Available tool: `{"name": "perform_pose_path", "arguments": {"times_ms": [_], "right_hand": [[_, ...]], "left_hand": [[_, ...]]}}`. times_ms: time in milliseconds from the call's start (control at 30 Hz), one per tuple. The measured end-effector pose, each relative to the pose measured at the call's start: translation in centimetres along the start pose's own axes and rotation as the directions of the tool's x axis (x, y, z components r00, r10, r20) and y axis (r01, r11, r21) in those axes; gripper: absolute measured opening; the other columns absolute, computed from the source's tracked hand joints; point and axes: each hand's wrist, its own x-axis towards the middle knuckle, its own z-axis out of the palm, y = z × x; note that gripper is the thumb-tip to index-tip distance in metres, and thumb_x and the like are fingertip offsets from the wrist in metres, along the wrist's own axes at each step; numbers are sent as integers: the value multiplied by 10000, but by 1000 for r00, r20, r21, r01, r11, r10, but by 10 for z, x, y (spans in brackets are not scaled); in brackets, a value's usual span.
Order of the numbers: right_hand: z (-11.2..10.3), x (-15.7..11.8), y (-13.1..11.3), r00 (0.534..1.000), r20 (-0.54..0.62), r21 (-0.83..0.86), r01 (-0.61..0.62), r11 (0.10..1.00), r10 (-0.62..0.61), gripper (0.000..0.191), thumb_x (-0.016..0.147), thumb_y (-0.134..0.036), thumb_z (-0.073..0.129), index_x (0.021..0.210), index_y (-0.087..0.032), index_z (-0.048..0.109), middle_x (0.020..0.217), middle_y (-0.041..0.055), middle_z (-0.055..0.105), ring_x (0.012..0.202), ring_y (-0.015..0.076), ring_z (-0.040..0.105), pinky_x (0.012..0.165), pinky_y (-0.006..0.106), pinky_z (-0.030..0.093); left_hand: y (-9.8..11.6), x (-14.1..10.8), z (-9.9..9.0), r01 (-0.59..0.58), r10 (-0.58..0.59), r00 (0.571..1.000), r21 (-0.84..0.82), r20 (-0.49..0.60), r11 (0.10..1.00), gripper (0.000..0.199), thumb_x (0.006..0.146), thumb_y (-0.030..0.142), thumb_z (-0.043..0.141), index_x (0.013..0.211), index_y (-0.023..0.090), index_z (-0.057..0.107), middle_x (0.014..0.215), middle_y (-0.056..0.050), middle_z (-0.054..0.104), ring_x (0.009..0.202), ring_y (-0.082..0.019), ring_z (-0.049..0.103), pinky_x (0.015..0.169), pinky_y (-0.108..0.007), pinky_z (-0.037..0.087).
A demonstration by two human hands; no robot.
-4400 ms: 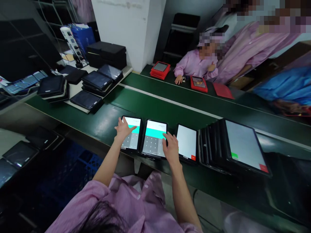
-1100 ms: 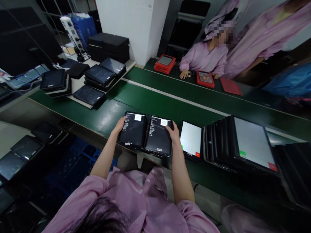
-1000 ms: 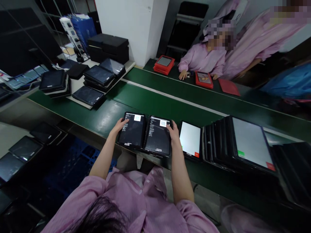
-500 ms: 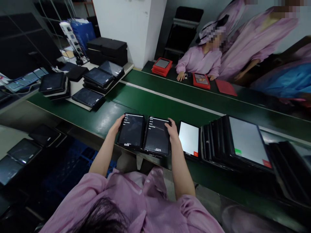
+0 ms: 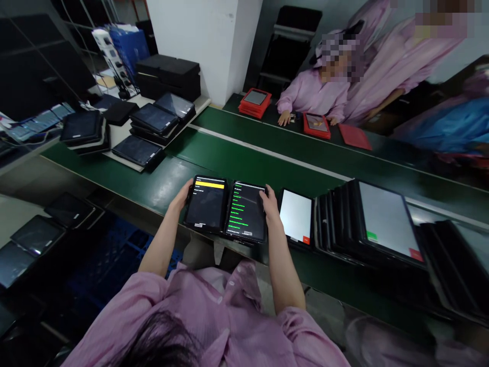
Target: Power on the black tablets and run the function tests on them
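Two flat, rectangular tablets are laid side by side on the smooth green counter (image 5: 160, 178). The left tablet (image 5: 206, 209), its glossy black screen crossed by one yellow band (image 5: 210, 185), is held at its outer edge by the left hand (image 5: 182, 197), fingers half curled. The right tablet (image 5: 246, 211), lined with green text (image 5: 237, 209), is gripped by the right hand (image 5: 270, 204), fingers slightly parted around its outer edge. One white-screened tablet (image 5: 295, 214) is placed nearby.

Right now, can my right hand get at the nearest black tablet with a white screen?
Probably yes: the right hand, touching the black tablet showing green text, is right beside that white-screened tablet, and nothing visible covers its screen.
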Motion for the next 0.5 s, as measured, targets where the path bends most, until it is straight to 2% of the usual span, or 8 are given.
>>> {"name": "perform_pose_path", "arguments": {"times_ms": [133, 267, 500], "right_hand": [[-4, -20, 7, 1000, 21, -9, 16, 1000, -16, 951, 894, -652, 744, 1728, -322, 427, 1809, 62, 424, 1697, 325, 359, 1399, 516, 309], [-3, -32, 7, 1000, 6, -3, 2, 1000, -2, 954, 882, -626, 742, 1718, -281, 439, 1771, 91, 478, 1661, 333, 420, 1369, 514, 372], [-1, -23, 16, 998, -56, 9, 39, 999, -39, 853, 883, -607, 700, 1629, -234, 525, 1680, 140, 576, 1566, 328, 538, 1325, 521, 427]], "left_hand": [[-8, -11, -1, 9, -9, 1000, -19, -1, 1000, 580, 985, 712, 602, 1083, 183, 818, 925, -120, 850, 933, -323, 824, 813, -398, 667], [-12, -22, 1, 23, -23, 1000, -14, 8, 1000, 573, 970, 708, 642, 1141, 190, 815, 909, -107, 852, 889, -321, 826, 798, -406, 672], [-13, -20, -1, -29, 29, 999, -2, 22, 1000, 515, 895, 661, 743, 1109, 194, 774, 907, -85, 837, 846, -294, 815, 791, -393, 661]]}}
